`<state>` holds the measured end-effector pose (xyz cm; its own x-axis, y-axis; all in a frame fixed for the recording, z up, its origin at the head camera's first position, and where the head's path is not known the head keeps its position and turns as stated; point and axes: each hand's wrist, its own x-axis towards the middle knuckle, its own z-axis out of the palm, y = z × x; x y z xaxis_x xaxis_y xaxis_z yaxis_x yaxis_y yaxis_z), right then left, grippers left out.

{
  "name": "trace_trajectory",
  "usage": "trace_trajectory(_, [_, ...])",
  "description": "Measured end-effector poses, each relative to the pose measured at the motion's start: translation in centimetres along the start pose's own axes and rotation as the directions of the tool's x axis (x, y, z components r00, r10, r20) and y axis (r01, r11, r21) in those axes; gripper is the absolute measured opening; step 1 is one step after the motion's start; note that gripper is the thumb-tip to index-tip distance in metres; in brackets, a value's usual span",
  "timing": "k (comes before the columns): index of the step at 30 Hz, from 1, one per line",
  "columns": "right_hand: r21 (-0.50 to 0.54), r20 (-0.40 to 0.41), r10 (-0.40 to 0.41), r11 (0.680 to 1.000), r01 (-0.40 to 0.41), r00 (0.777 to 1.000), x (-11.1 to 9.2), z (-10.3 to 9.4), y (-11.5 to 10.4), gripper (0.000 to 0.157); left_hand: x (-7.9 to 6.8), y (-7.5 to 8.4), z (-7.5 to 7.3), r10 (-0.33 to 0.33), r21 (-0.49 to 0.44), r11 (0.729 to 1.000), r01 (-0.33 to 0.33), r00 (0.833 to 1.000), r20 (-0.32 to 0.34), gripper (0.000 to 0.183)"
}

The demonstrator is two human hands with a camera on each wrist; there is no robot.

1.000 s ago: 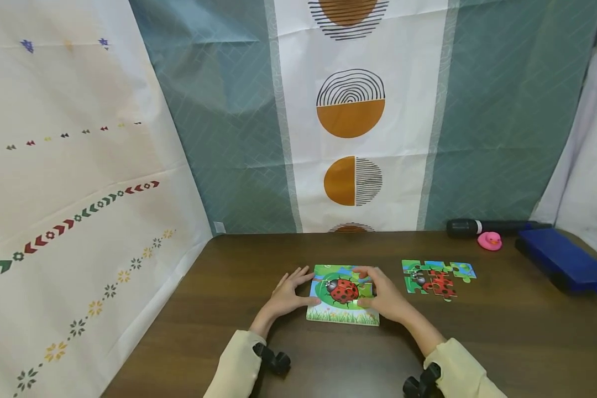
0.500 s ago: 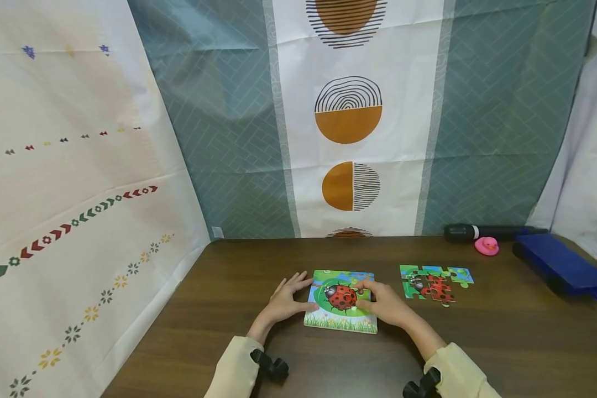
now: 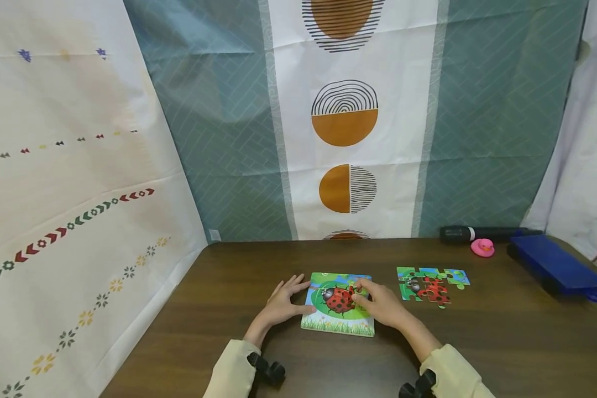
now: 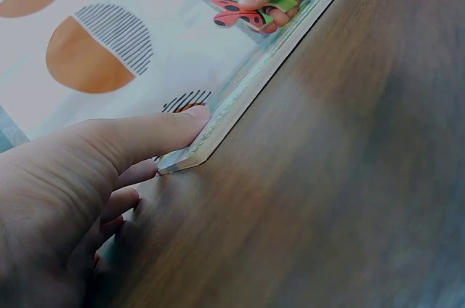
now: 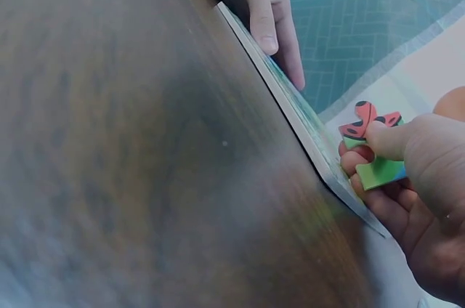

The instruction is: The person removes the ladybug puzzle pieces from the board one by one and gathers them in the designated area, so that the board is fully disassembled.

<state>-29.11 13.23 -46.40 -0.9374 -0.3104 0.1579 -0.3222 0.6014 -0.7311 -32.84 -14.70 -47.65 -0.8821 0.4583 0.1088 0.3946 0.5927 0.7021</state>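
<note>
A person in cream sleeves sits or stands at a dark wooden table [image 3: 194, 331], working on a ladybug jigsaw. The puzzle board [image 3: 335, 326] lies flat in front of them, between the hands. The left hand [image 3: 278, 304] is spread and mostly relaxed, its thumb resting on the board's left edge and the fingers alongside, gripping nothing. The right hand [image 3: 385, 305] pinches a red-and-green puzzle piece [image 4: 245, 16] between thumb and curled fingers, just over the board's right side. To the right, apart from the board, lies a cluster of pieces [image 3: 433, 288]: a partly formed ladybug, its right side and lower part missing, with one top piece slightly out of line. The job seems partway through: that section is laid out, while the held piece is not yet among it. How many pieces sit in the board cannot be told.
</note>
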Motion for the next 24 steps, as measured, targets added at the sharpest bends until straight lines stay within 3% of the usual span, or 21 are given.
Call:
trace_trajectory(3, [0.028,-0.019,0.009,1.0,-0.008,1.0,0.1,-0.4,0.2,0.013,0.4,0.3,0.0,0.009,-0.004,1.0,-0.009,1.0,0.006,0.072])
trace_trajectory(8, [0.21,-0.066,0.007,0.978,0.007,0.998,0.5,-1.3,0.7,0.027,0.5,0.4,0.1,0.01,-0.022,1.0,-0.01,1.0,-0.001,0.072])
trace_trajectory(13, [0.305,-0.154,0.081,0.952,-0.031,0.985,0.0,-4.3,1.8,0.046,0.1,0.1,0.3,-0.007,-0.022,1.0,0.006,1.0,-0.016,0.073])
trace_trajectory(16, [0.267,-0.23,0.117,0.962,-0.053,0.966,-1.2,-7.0,3.6,0.047,0.0,-0.1,0.4,-0.005,-0.018,1.0,0.005,1.0,-0.019,0.073])
trace_trajectory(20, [0.11,-0.339,0.177,0.983,-0.148,0.924,-3.9,-10.6,6.5,0.045,-0.1,-0.1,0.5,-0.003,-0.016,1.0,0.003,1.0,-0.015,0.073])
trace_trajectory(24, [0.021,-0.38,0.246,0.966,-0.257,0.892,-6.7,-13.1,9.1,0.049,-0.1,-0.1,0.3,-0.003,-0.014,1.0,0.003,1.0,-0.019,0.072])
